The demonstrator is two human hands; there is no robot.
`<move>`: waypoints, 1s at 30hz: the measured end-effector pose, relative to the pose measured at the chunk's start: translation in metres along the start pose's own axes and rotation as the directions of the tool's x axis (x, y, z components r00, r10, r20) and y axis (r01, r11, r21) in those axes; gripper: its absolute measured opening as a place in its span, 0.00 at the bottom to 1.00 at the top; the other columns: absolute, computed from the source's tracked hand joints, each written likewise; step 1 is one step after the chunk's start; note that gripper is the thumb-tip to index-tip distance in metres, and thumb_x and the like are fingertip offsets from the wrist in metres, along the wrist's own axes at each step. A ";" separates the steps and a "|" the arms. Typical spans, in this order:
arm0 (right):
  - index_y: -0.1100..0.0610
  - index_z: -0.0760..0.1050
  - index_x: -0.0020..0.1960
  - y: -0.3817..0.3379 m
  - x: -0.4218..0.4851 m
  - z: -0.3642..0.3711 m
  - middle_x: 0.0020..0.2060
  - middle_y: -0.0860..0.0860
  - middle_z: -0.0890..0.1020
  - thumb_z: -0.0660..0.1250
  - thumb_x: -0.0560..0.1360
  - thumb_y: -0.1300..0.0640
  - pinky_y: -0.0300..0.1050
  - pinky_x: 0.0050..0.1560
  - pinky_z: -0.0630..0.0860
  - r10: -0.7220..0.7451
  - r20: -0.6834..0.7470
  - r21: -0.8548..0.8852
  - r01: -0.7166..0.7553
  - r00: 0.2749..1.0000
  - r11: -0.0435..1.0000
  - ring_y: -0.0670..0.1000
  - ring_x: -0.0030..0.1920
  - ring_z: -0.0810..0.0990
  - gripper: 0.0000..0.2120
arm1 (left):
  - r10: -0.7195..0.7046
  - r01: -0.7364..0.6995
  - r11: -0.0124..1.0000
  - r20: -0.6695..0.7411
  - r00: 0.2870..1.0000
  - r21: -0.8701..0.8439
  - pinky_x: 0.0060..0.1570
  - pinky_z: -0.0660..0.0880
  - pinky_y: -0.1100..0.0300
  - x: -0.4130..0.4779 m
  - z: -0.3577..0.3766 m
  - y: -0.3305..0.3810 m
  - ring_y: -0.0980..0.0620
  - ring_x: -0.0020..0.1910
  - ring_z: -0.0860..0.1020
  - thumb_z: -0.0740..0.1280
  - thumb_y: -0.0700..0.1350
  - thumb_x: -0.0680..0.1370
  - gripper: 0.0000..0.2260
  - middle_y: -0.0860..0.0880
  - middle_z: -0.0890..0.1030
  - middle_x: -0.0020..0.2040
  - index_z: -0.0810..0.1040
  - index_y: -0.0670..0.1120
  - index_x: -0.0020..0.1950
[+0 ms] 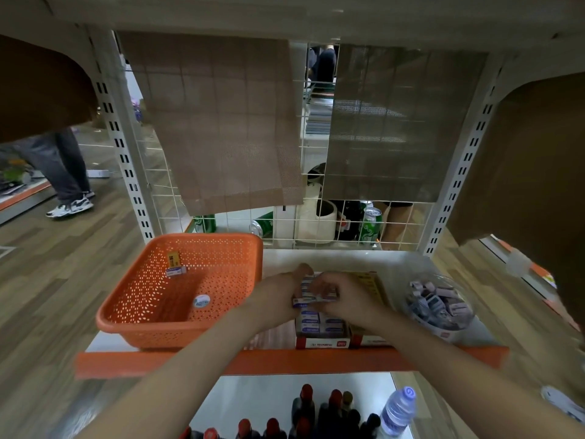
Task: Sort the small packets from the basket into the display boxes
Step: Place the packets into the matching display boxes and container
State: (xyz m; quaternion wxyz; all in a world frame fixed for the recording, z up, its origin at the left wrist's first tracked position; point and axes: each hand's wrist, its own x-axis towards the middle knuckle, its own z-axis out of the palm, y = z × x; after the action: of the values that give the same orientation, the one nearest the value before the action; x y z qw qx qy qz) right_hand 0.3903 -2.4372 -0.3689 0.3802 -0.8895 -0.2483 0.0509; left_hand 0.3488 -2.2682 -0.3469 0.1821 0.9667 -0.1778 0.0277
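Note:
An orange perforated basket (221,267) stands on the shelf at the left. It holds a yellow packet (173,257), a blue-and-white packet (176,271) and a round sticker on its floor. To its right, a red-fronted display box (323,343) is filled with rows of blue-and-white packets (319,323). Over that box, my left hand (278,299) and my right hand (345,299) together pinch a small stack of the same packets (313,297). A yellow display box (372,285) sits just right of it, partly hidden by my right hand.
A clear round tub (440,304) of purple packets stands at the shelf's right. The orange shelf lip (285,359) runs along the front. Dark bottles (304,410) and a water bottle (397,410) stand below. Green cans sit behind the wire grid. A person's legs show at the far left.

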 end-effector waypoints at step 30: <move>0.58 0.82 0.46 0.011 -0.008 0.009 0.41 0.44 0.81 0.75 0.67 0.65 0.33 0.46 0.76 0.176 0.260 -0.080 -0.160 0.949 0.984 0.43 0.45 0.80 0.09 | -0.178 0.172 0.984 0.243 0.953 0.046 0.54 0.74 0.56 0.017 0.045 -0.021 0.45 0.56 0.77 0.58 0.38 0.80 0.10 0.42 0.78 0.58 0.75 0.40 0.58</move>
State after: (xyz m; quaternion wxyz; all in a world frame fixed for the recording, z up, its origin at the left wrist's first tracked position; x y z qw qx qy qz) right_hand 0.3858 -2.4415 -0.3842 0.3118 -0.9031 -0.2219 0.1950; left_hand 0.3711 -2.2721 -0.3942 0.1488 0.9767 -0.1122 -0.1068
